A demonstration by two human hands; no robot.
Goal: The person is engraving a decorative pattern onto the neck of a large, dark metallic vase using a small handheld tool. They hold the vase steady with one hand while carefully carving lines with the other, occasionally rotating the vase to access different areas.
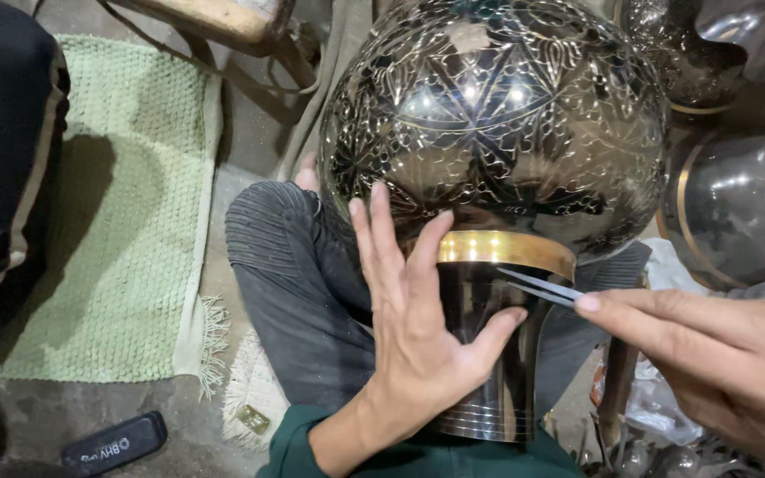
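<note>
A large dark metal vase (498, 115) with fine engraved floral patterns lies on my lap, its round body away from me. A brass band (506, 248) rings its neck. My left hand (413, 327) cups the smooth dark neck from the left, fingers spread up toward the body. My right hand (710, 354) comes in from the right, pinching a thin pointed metal engraving tool (537, 285) whose tip rests just under the brass band.
A green woven mat (126, 212) lies on the floor at left, with a dark flat object (115, 443) below it. More dark metal vessels (737, 204) stand at right. A wooden stool leg (223, 22) is at the top.
</note>
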